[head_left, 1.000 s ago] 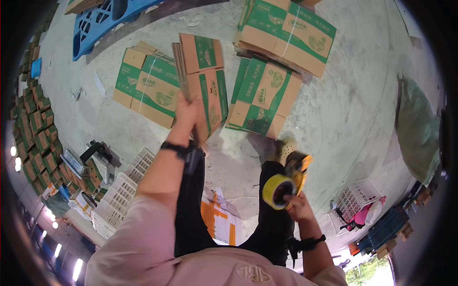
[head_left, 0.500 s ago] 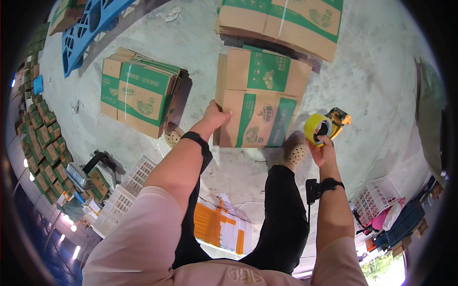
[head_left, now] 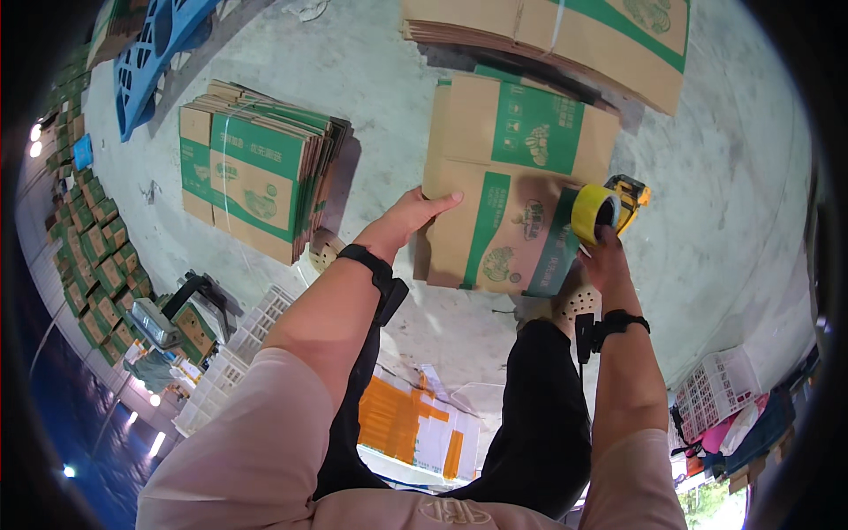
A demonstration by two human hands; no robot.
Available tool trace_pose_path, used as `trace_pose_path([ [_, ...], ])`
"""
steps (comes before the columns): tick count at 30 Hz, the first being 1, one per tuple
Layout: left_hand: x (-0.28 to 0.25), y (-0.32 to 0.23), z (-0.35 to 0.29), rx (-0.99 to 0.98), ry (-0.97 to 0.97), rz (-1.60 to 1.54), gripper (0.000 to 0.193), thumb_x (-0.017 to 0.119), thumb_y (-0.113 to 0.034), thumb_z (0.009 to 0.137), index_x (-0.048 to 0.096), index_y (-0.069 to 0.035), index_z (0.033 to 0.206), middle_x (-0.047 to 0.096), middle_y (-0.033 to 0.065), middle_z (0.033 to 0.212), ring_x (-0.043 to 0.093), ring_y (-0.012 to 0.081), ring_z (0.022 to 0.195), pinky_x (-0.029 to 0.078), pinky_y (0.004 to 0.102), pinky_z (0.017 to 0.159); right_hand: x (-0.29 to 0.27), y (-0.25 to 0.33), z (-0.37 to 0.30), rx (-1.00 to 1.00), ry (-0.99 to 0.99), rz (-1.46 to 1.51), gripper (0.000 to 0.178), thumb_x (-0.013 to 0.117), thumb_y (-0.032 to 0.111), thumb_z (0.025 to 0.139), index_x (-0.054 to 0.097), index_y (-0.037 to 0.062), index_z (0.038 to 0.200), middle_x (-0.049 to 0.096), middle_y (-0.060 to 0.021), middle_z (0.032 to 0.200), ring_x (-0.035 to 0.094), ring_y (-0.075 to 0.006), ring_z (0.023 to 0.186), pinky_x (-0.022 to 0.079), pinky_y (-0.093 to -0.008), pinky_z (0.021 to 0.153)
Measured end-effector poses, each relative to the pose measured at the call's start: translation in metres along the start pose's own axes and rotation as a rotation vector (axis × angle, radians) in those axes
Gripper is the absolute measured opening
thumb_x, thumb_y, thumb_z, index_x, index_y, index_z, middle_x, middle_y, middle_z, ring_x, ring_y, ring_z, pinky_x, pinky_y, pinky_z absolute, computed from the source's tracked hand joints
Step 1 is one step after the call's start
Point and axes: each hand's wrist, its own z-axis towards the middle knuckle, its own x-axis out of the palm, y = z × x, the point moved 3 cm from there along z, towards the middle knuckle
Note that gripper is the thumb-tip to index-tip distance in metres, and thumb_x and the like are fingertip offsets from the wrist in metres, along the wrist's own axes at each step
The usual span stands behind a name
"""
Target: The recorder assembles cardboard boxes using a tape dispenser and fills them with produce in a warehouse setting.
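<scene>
- Just ahead of the person's feet, a flattened brown-and-green cardboard carton (head_left: pixel 517 190) spans the space between both hands; whether its near edge touches the floor (head_left: pixel 715 230), I cannot tell.
- The left hand (head_left: pixel 408 221) pinches the carton's left edge, thumb on the printed face, fingers partly hidden.
- The right hand (head_left: pixel 606 261) is closed around a tape dispenser (head_left: pixel 585 213) with a yellow roll, at the carton's right edge.
- Strapped bundles of flattened cartons lie to the left (head_left: pixel 252 172) and beyond (head_left: pixel 565 35).
</scene>
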Motion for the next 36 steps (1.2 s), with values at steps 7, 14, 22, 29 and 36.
trace_pose_path([
  [7,0.002,-0.022,-0.056,0.088,0.106,-0.163,0.062,0.074,-0.028,0.08,0.046,-0.001,0.129,0.06,0.01,0.119,0.058,0.0196,0.107,0.045,0.0316,0.092,-0.002,0.003,-0.031,0.018,0.261,0.106,0.038,0.04,0.037,0.093,0.051,0.0127,0.12,0.057,-0.0053,0.12,0.051,-0.0203,0.109,0.037,-0.0378,0.088],
  [14,0.004,-0.062,-0.235,0.269,0.089,-0.222,0.056,0.069,-0.016,0.084,0.043,-0.002,0.131,0.058,0.0087,0.12,0.056,0.0167,0.108,0.047,0.0333,0.092,0.027,-0.004,-0.201,-0.073,0.158,0.042,0.037,0.037,0.039,0.095,0.051,0.0173,0.121,0.059,-0.0029,0.114,0.054,-0.0218,0.104,0.042,-0.0422,0.089],
  [22,-0.018,-0.125,-0.494,0.584,0.053,-0.059,0.062,0.072,-0.013,0.081,0.041,0.0,0.133,0.056,0.0091,0.123,0.053,0.016,0.112,0.044,0.0326,0.095,0.102,0.027,-0.407,-0.179,0.472,0.127,0.039,0.048,0.036,0.089,0.056,0.0122,0.119,0.062,-0.0048,0.115,0.055,-0.0245,0.11,0.041,-0.0477,0.096],
  [29,-0.047,-0.069,-0.756,0.806,-0.398,-0.154,0.067,0.074,-0.012,0.076,0.042,0.001,0.134,0.056,0.0105,0.123,0.052,0.0168,0.113,0.041,0.0312,0.097,0.157,0.104,-0.51,-0.03,0.567,-0.315,0.048,0.052,0.017,0.081,0.049,-0.0012,0.126,0.06,-0.0197,0.117,0.058,-0.0344,0.109,0.047,-0.0504,0.094],
  [36,-0.086,0.119,-0.948,0.901,-0.564,-0.531,0.07,0.074,-0.003,0.069,0.044,0.0,0.133,0.058,0.0076,0.121,0.054,0.0167,0.111,0.044,0.0314,0.093,0.244,0.135,-0.605,-0.18,0.606,-0.835,0.032,0.059,0.009,0.083,0.054,-0.0013,0.113,0.06,-0.0113,0.106,0.061,-0.0254,0.099,0.052,-0.0458,0.087],
])
